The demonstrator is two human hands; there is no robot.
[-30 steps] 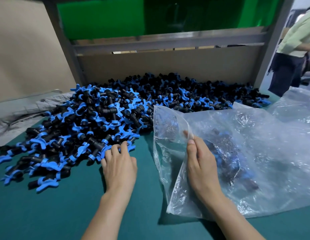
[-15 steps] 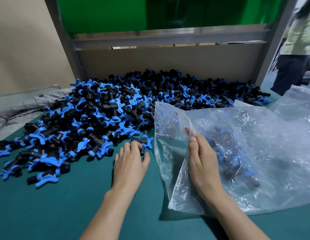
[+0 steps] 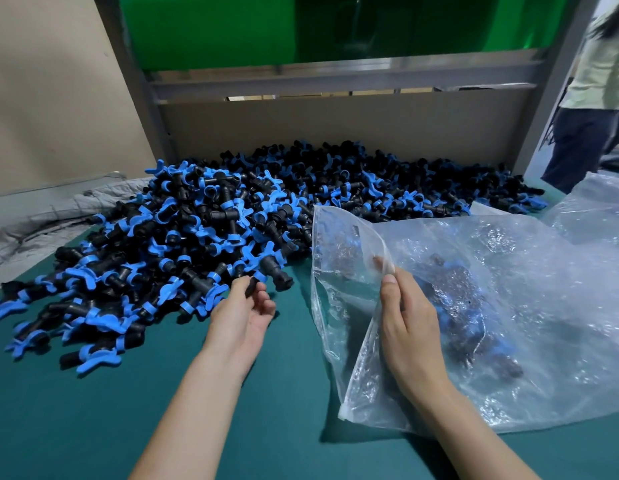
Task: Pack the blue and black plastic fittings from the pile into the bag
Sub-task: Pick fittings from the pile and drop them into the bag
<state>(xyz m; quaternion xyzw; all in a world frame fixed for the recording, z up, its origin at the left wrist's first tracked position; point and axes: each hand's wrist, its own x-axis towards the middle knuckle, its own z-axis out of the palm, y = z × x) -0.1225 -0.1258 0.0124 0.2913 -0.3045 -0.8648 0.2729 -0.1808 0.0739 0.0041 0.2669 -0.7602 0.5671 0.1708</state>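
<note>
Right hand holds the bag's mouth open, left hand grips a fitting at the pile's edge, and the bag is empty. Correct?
Not empty: the head view shows several fittings inside the bag. Right hand, left hand and its fitting are as stated.

Two clear bags are lying out, a near bag (image 3: 543, 306) and a far bag (image 3: 599, 209); fittings (image 3: 232, 220) are lying heaped, uncountable.

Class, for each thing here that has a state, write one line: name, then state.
Clear plastic bag: lying down, mouth lifted open, some fittings inside.
Pile of blue and black plastic fittings: loose, heaped.
Left hand: grips one black fitting.
Right hand: pinches the bag's edge.
</note>
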